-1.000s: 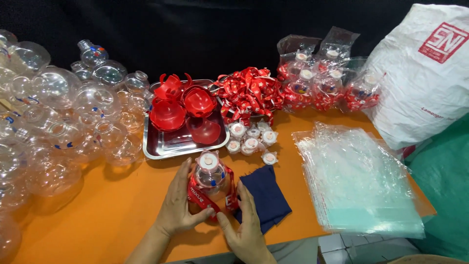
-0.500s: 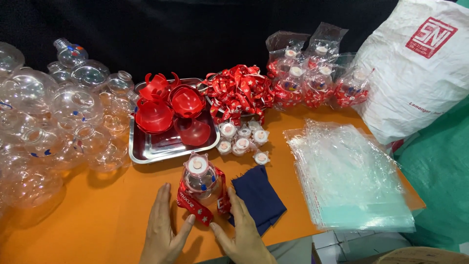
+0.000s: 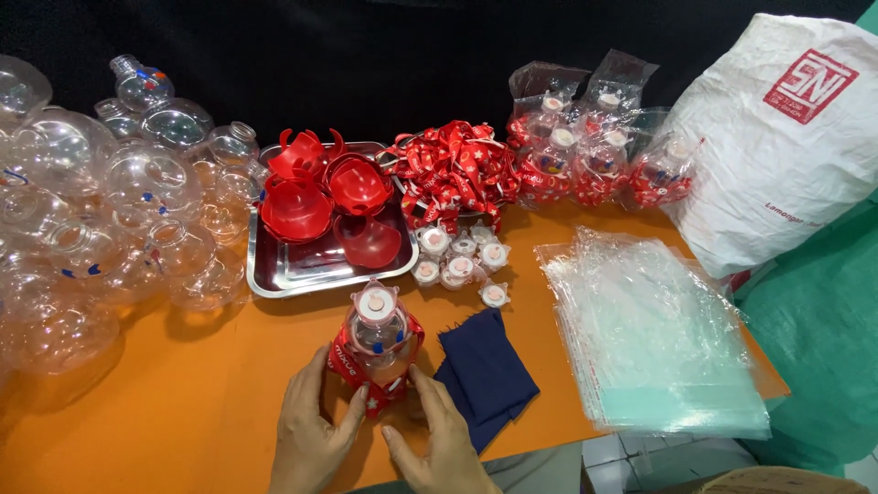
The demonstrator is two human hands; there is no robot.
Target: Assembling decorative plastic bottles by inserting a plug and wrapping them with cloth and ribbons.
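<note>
Both my hands cup a round clear bottle wrapped in a red strap at the near edge of the orange table (image 3: 183, 412).

Going by size: a white sack (image 3: 786, 137) stands far right, a heap of clear round bottles (image 3: 101, 220) fills the left, a stack of clear plastic bags (image 3: 654, 338) lies right, a steel tray (image 3: 293, 270) of red cups sits centre, and a dark blue cloth (image 3: 485, 370) lies just right of the bottle (image 3: 377, 343). My left hand (image 3: 311, 430) and right hand (image 3: 439, 439) press open fingers against its red strap (image 3: 352, 366); I think they steady rather than clench it.
</note>
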